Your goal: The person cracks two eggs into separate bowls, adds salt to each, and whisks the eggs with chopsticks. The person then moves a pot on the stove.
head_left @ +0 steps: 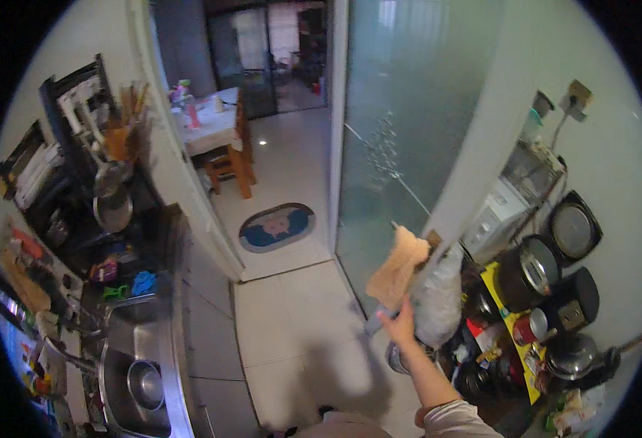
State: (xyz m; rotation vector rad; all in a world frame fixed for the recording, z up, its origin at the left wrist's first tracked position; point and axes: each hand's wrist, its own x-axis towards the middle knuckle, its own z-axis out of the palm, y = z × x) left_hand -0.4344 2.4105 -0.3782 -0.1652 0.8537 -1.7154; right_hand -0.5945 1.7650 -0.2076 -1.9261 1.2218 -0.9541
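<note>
A tan cloth is held near its lower end by the right hand, before the glass door; handling seems underway, a steady grip called for.

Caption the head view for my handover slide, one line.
Right hand at a tan cloth near a frosted glass door in a kitchen.
</note>
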